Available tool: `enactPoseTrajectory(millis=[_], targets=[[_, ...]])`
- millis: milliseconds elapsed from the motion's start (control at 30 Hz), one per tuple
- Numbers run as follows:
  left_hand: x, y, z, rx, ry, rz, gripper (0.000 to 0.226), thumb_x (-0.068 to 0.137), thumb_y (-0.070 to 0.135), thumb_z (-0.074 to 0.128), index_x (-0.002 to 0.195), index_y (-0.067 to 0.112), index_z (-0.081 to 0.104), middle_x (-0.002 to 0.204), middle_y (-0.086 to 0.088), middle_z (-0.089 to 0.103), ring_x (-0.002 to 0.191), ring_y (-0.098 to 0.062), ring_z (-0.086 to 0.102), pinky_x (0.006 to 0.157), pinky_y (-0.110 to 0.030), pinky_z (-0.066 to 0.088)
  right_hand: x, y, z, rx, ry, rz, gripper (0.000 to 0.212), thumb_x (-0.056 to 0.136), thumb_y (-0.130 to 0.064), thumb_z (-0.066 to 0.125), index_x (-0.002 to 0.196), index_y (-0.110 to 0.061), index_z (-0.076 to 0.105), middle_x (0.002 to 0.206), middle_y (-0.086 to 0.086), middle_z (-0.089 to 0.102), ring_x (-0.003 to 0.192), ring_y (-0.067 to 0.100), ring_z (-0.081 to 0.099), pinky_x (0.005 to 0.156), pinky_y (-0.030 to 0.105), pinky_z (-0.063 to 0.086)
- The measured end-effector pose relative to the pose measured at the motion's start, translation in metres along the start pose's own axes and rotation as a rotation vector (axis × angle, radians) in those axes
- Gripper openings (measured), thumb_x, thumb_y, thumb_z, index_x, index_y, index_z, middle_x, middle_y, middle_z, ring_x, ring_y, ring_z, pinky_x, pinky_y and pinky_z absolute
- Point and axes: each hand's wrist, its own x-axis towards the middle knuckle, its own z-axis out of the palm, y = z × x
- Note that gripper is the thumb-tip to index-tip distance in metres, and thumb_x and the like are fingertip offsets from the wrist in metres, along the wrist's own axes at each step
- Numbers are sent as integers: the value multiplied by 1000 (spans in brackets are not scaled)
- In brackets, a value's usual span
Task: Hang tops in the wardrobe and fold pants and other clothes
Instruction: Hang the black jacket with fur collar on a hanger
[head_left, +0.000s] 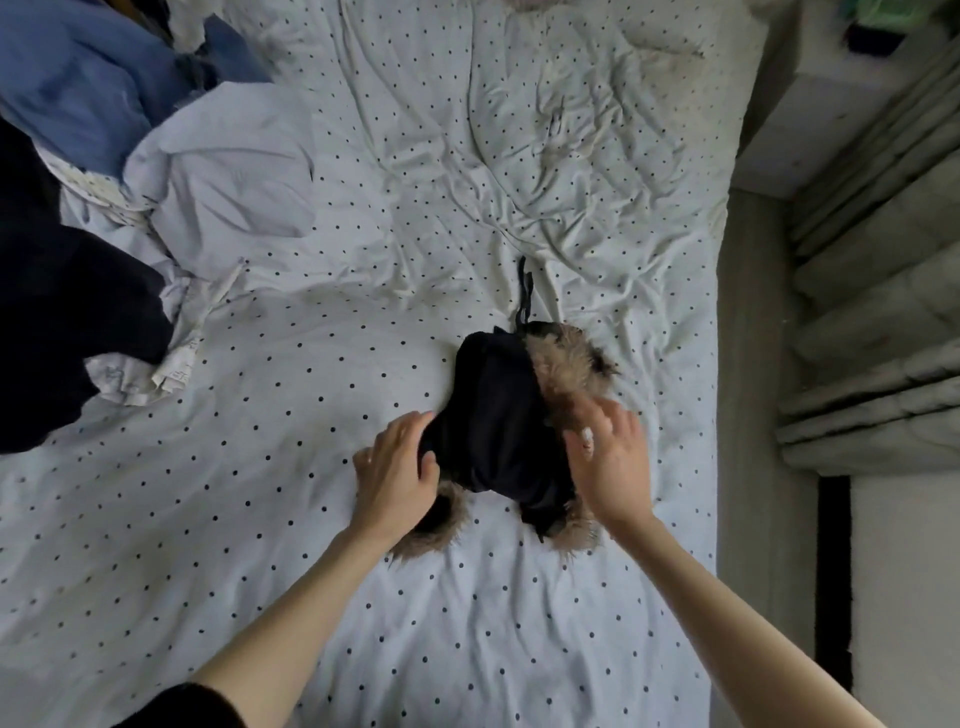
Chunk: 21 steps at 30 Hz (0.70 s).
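Mid-fold, left hand gripped the fur-trimmed black garment; right hand lay open on it; next, probably tucking the fur inward.

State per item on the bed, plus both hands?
Black garment with fur trim: bunched, flat on bed, partly folded.
Left hand: grips garment's left edge.
Right hand: open, fingers on fur trim.
Clothes pile: heaped, unfolded.
Polka-dot sheet: wrinkled.
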Motion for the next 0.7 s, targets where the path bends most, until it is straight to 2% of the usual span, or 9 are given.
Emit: enactPoseTrajectory(millis=[67, 133, 200, 333, 400, 467, 533, 633, 700], targets=[[-1, 8, 10, 5, -68, 37, 47, 95, 15, 46, 141, 20, 38, 146, 3, 37, 132, -16, 36, 107, -42, 27, 8, 8, 3, 128, -251, 261, 53, 88, -28, 65, 135, -13, 46, 130, 9, 52, 119, 30, 48, 96, 42, 43], [0, 13, 20, -61, -105, 57, 44, 96, 16, 45, 140, 17, 40, 145, 0, 38, 134, -15, 34, 110, -44, 27, 4, 1, 12, 275, -454, 340, 40, 90, -30, 61, 125, -14, 51, 117, 7, 60, 108, 26, 56, 88, 34, 45], [4, 20, 24, -194, -54, 38, 37, 96, 17, 47, 133, 13, 49, 137, -3, 47, 129, -18, 42, 107, -44, 32, -9, -14, 19, 265, -490, 187, 30, 91, -23, 58, 118, -11, 56, 109, 6, 63, 104, 27, 57, 83, 30, 42], [17, 31, 14, -395, 33, -150, 46, 86, 46, 58, 125, 23, 54, 112, 10, 52, 107, -14, 55, 95, -32, 42, -35, -32, 29, 157, -564, -303, 42, 94, -21, 53, 134, -10, 50, 133, 7, 56, 129, 29, 43, 110, 33, 29], [25, 33, 9, -343, -42, -212, 62, 78, 53, 65, 130, 24, 48, 114, 11, 52, 109, -12, 51, 97, -33, 41, -40, -32, 25, 100, -621, -418, 37, 97, -30, 46, 128, -13, 57, 130, 6, 59, 122, 26, 51, 102, 39, 41], [30, 33, 11, -224, -56, -236, 49, 82, 35, 68, 124, 15, 53, 116, 0, 60, 109, -22, 56, 94, -33, 43, -38, -33, 17, 123, -615, -446, 31, 96, -27, 45, 115, -13, 66, 117, 5, 65, 109, 25, 58, 90, 41, 48], [32, 32, 11, -195, -20, -268, 31, 87, 17, 62, 116, 6, 59, 115, -11, 64, 107, -28, 58, 87, -27, 43, -29, -31, 9, 143, -480, -387, 26, 92, -15, 48, 109, -12, 68, 109, 4, 67, 102, 24, 60, 89, 44, 48], [29, 29, 3, -253, 10, -236, 32, 92, 12, 58, 122, 3, 58, 122, -12, 61, 112, -25, 56, 84, -17, 34, 4, -30, -1, 7, -269, -259, 46, 89, -11, 51, 135, -15, 49, 132, 6, 53, 119, 26, 48, 97, 46, 41], [27, 28, -9, -273, 34, -150, 29, 91, 8, 58, 119, 1, 61, 118, -12, 64, 103, -18, 57, 78, -7, 29, 34, -45, -4, -119, -286, -337, 61, 91, -17, 51, 147, -25, 29, 150, 2, 32, 137, 24, 28, 106, 46, 29]])
